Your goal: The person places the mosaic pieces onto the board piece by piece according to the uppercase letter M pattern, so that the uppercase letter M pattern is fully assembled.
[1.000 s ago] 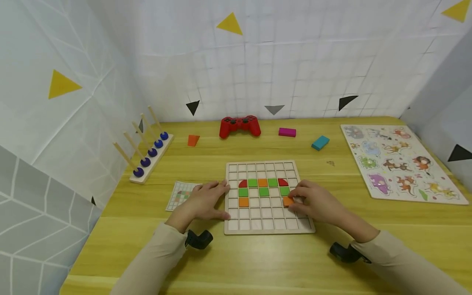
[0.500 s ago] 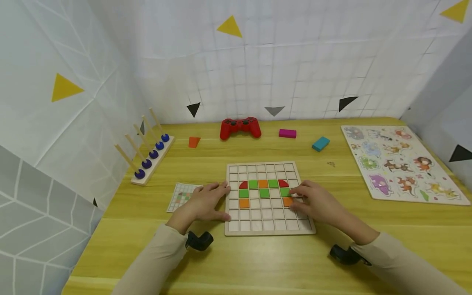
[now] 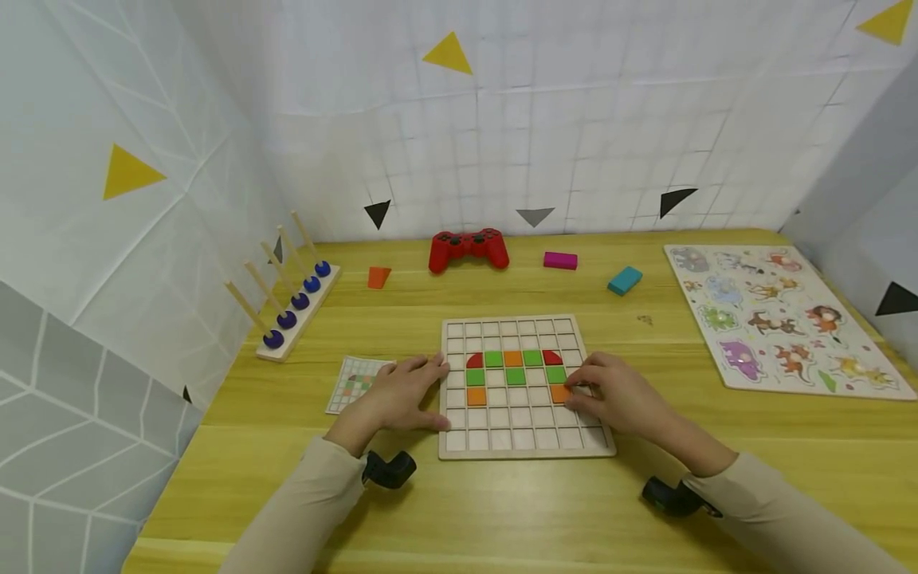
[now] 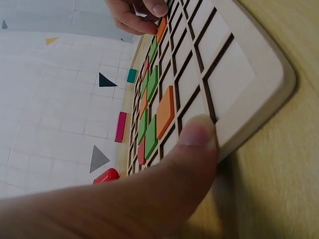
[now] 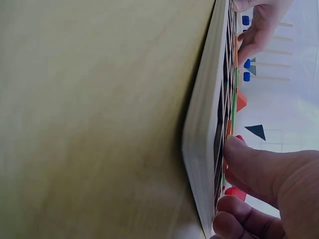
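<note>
A grid board [image 3: 527, 446] lies flat on the table [image 3: 502, 510], in front of the person, between the two hands. The left hand [image 3: 398, 395] rests on the board's left edge with fingers fairly straight; the left wrist view shows its thumb [image 4: 194, 144] pressed on the near corner of the frame — it steadies the board rather than gripping it. The right hand [image 3: 617, 395] sits over the board's right side, fingers curled, its fingertips [image 3: 574, 391] on an orange tile [image 3: 560, 392] that lies in a cell of the fifth row, near the right edge. Whether the tile is pinched or only pressed down I cannot tell; the right wrist view shows a thumb [image 5: 259, 169] against the board's top face.

On the board a second orange tile [image 3: 476, 395] sits in the same row, to the left. Above them run green tiles [image 3: 515, 375], another orange one and two red quarter-round pieces [image 3: 474, 360] at the ends of the upper row.

A pattern card [image 3: 351, 383] lies just left of the board, partly under the left hand. Further back — well apart from the hands — are a red gamepad [image 3: 468, 248], an orange block [image 3: 378, 277], a magenta block [image 3: 560, 260] and a teal block [image 3: 624, 280]. A peg rack [image 3: 297, 307] with blue beads stands at the left wall, an animal puzzle [image 3: 778, 319] lies at the right.
</note>
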`<state>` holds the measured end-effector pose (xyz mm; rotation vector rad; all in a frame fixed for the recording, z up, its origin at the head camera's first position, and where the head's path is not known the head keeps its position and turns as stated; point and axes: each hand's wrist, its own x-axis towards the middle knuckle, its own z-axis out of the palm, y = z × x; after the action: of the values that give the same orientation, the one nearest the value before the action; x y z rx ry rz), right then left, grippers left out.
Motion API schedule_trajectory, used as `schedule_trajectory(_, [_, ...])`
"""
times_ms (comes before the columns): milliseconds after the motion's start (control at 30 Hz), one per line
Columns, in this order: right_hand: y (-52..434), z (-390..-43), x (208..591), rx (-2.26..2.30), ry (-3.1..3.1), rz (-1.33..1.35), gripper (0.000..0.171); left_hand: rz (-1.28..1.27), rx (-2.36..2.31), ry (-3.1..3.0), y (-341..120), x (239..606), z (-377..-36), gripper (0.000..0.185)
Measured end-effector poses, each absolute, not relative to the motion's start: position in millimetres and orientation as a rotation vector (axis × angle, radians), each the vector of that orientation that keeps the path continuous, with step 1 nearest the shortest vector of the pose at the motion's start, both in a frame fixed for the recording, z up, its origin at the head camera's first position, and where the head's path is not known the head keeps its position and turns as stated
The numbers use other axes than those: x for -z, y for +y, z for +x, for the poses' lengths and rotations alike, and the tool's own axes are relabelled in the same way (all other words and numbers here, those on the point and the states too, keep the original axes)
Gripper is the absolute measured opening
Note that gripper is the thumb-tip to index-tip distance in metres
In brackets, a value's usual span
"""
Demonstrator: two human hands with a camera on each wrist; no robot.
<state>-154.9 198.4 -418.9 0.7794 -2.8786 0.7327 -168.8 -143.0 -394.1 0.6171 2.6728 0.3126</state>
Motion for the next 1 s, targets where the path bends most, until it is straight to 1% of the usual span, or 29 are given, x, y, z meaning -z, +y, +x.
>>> schedule_trajectory(400, [199.3, -156.2, 422.1, -0.725, -2.87, 0.789, 0.015, 0.633, -0.324, 2.673, -142.4, 394.0, -169.8, 0.088])
schedule_trajectory(700, [202.2, -158.8, 408.5, -0.814, -2.873, 0.705, 0.031, 0.629, -0.345, 2.692, -146.8, 398.3, -171.6, 0.087])
schedule_trajectory(833, [207.8, -157.4, 406.1, -0.854, -2.895, 0.606, 0.035, 0.636, -0.391, 2.69, -147.9, 402.7, -168.3, 0.087])
schedule_trajectory(1000, [217.3, -158.8, 408.5, -0.928, -2.907, 0.424, 0.047, 0.639, -0.508, 2.692, -148.5, 406.9, -164.9, 0.088])
